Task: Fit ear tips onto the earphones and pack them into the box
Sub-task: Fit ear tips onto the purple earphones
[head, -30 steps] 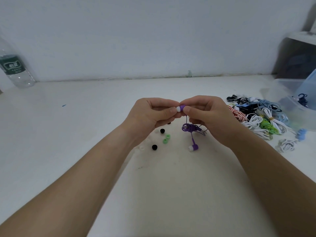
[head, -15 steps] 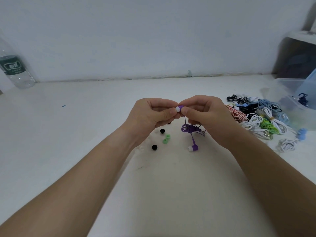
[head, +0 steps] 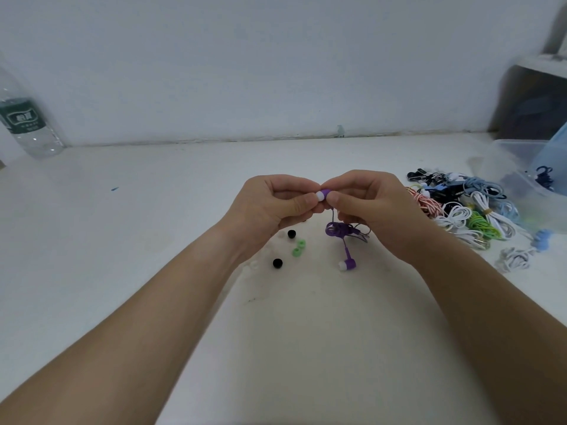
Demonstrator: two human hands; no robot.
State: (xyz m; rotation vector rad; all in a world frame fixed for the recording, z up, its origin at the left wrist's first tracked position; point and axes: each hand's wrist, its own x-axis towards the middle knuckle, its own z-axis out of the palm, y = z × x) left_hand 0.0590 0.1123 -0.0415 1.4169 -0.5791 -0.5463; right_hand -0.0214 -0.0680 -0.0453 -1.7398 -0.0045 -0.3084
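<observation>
Both hands are raised over the table (head: 153, 210) at centre, forearms converging from the lower corners, fingertips meeting. Right hand (head: 368, 204): thumb and forefinger pinch the purple earbud (head: 325, 191), other fingers curled under. Left hand (head: 270, 207): thumb and curled fingers pinch the white ear tip (head: 319, 196), which sits against the earbud's end. Can't tell how far the tip is seated, as the fingertips cover the joint. Thin cable drops from the right hand's pinch to a purple cable coil (head: 339, 230) hanging below the right palm. From the coil a short lead runs down to the second purple earbud (head: 348, 264), white tip already on it. Can't tell if that one touches the table or hangs just above it. Loose tips on the table under and near the left hand: two black ear tips (head: 291, 234) and (head: 277, 263), and a pair of green ear tips (head: 299, 247) between them. There are faint translucent ones beside these, hard to make out. To the right, well apart from the hands, is a pile of earphones (head: 466, 216): coiled sets in white, green, light blue, black and red-and-white stripe, touching and overlapping. A small white coil (head: 515, 259) lies just off the pile's near edge. Behind the pile at the right edge is a clear plastic box (head: 515, 154), open, with a blue lid (head: 555, 161) leaning at it. One dark blue earphone set (head: 544, 177) is visible inside; the rest of the interior is cut off by the frame. Far left against the wall stands a water bottle (head: 24, 127), upright, green label.
</observation>
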